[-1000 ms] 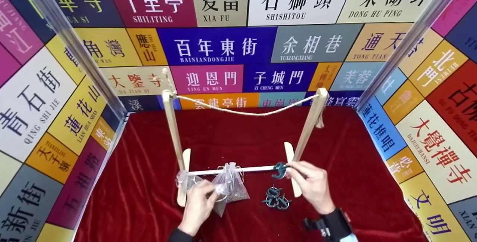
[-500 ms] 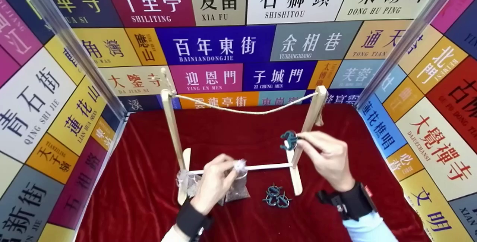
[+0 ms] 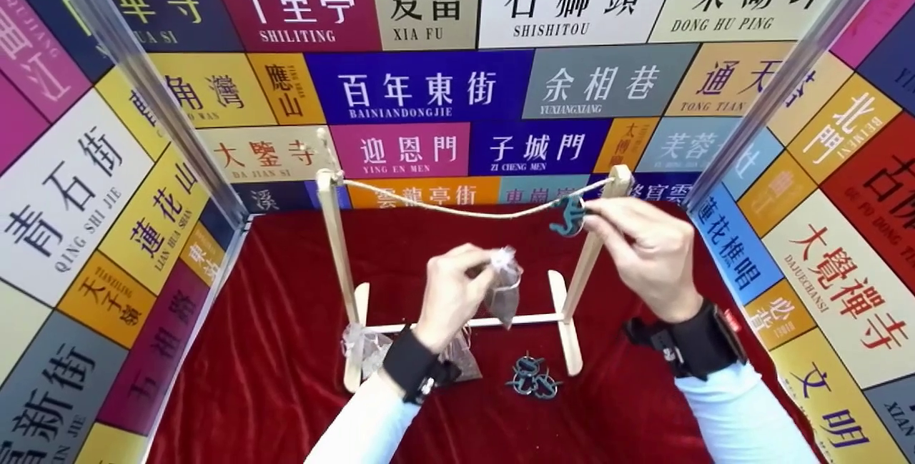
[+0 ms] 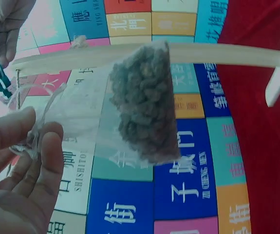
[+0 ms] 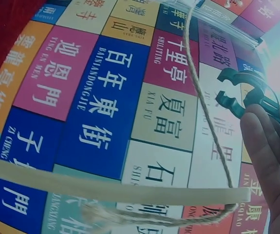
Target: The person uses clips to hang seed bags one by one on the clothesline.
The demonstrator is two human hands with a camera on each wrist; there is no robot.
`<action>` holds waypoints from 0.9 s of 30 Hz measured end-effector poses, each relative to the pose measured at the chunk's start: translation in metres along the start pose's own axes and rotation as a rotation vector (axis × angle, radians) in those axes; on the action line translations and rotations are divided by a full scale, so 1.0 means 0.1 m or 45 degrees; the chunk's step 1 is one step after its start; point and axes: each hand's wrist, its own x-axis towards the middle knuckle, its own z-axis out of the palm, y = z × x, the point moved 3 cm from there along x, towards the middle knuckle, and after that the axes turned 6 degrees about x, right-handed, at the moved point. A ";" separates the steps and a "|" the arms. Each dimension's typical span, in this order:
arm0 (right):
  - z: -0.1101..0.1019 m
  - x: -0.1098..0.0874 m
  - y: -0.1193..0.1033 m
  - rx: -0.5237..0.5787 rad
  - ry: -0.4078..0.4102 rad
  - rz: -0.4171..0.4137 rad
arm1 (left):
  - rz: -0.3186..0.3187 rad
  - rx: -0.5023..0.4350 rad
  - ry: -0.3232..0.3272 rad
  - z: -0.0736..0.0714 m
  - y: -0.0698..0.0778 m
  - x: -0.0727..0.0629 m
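My left hand (image 3: 457, 292) pinches the gathered neck of a sheer drawstring pouch (image 3: 505, 294). In the left wrist view, dark grey pebbles (image 4: 144, 102) fill the lower end of that pouch. My right hand (image 3: 647, 253) pinches a dark green plastic clip (image 3: 568, 216) by its handles, close to the right end of a rope (image 3: 493, 216). Seen from the right wrist, the clip (image 5: 244, 90) has two curved jaws that stand apart. The rope sags between two upright wooden posts (image 3: 334, 249), and the pouch hangs below and left of the clip.
Several more green clips (image 3: 532, 377) lie in a pile on the red cloth (image 3: 615, 407). Other sheer pouches (image 3: 368, 349) lie by the left foot of the wooden stand, partly behind my left arm. A crossbar (image 3: 543, 319) joins the posts low down. Printed panels (image 3: 422, 85) surround the cloth.
My left hand has lifted one pouch from beside the crossbar, up and to the right. My right hand has raised a clip from above the pile to the rope's right end.
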 end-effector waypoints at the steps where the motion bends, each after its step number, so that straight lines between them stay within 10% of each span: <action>1: -0.01 0.03 0.00 -0.014 0.006 -0.003 | -0.010 -0.006 0.005 0.02 0.00 0.03; 27: 0.14 0.07 0.30 0.039 -0.137 0.187 | -0.158 -0.005 -0.089 0.36 -0.07 0.38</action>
